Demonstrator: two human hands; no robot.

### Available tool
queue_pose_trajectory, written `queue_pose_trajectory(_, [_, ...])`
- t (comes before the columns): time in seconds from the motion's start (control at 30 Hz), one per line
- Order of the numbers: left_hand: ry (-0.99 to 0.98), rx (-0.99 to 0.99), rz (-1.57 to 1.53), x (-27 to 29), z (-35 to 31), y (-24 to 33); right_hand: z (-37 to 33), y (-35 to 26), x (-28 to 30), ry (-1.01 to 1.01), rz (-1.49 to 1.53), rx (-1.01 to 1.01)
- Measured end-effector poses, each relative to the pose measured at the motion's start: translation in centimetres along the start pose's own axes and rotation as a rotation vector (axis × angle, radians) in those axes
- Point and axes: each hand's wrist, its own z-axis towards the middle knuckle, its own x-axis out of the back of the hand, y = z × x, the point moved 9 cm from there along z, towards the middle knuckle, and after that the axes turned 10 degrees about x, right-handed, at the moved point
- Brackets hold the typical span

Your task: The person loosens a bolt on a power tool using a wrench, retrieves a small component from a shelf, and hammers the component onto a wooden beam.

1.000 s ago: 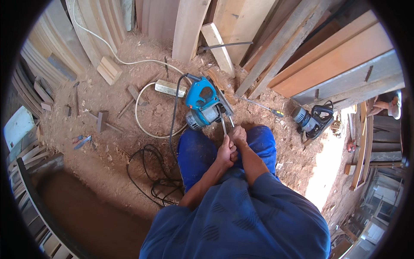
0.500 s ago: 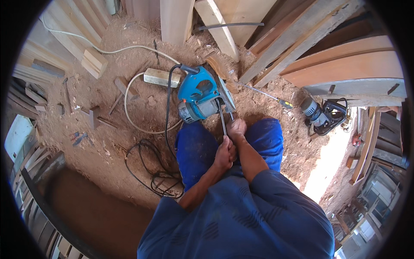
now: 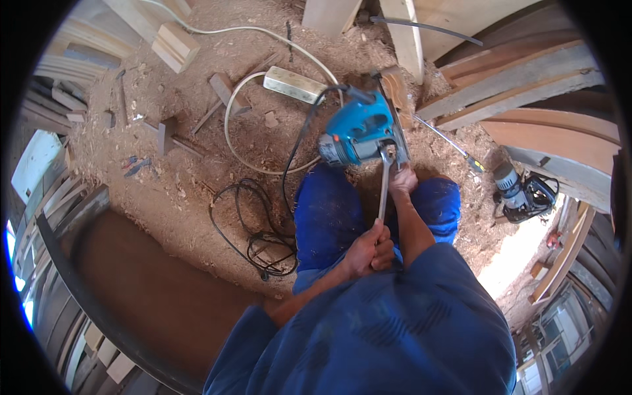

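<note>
Lying on the floor [image 3: 161,217], the blue corded power tool [image 3: 349,128] looks heavy, best lifted by its looped handle [image 3: 380,110].
Left hand [image 3: 370,250]: fingers clamped round the stiff steel wrench's [image 3: 384,194] lower end; right hand [image 3: 403,180], by the baseplate [image 3: 399,136]: grip unclear.

1. No word, number or sign can be read anywhere in the frame.
2. Any lettering on the blue power tool [image 3: 359,125], just above the centre, is too small and blurred to make out.
3. The same goes for the grey-and-black power tool [image 3: 513,189] at the right.
4. The shirt [image 3: 375,336], at the lower centre, carries dark striped patches that form no readable letters.
</note>
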Motion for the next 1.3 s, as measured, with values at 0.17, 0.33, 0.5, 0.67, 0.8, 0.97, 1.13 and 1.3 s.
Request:
queue_pose_trajectory(0.17, [0.149,-0.053,0.017,0.6,0.9,2.9,-1.1,-1.4,0.5,-0.085,0.116,0.033])
queue_pose_trajectory(0.33, [0.335,-0.170,0.232,2.0,1.6,2.6,-2.6,-3.0,3.4,-0.089,0.107,0.279])
queue_pose_trajectory(0.5, [0.397,-0.290,0.410,5.1,2.5,3.0,-5.4,-1.1,4.3,-0.142,0.127,0.307])
queue_pose_trajectory(0.67, [0.438,-0.429,0.595,6.9,3.5,3.8,-10.0,0.5,8.0,-0.075,0.299,0.392])
queue_pose_trajectory(0.8, [0.378,-0.403,0.580,7.6,4.7,3.5,-12.6,2.5,10.4,0.016,0.445,0.589])
queue_pose_trajectory(0.97, [0.301,-0.468,0.522,8.4,5.4,3.6,-17.0,3.8,15.1,-0.094,0.897,0.542])
queue_pose_trajectory(1.13, [0.240,-0.388,0.522,8.6,5.4,2.0,-19.4,3.1,18.4,-0.362,1.645,0.510])
queue_pose_trajectory(1.3, [0.241,-0.464,0.521,7.5,5.6,3.2,-21.6,1.1,23.6,-0.355,1.640,0.702])
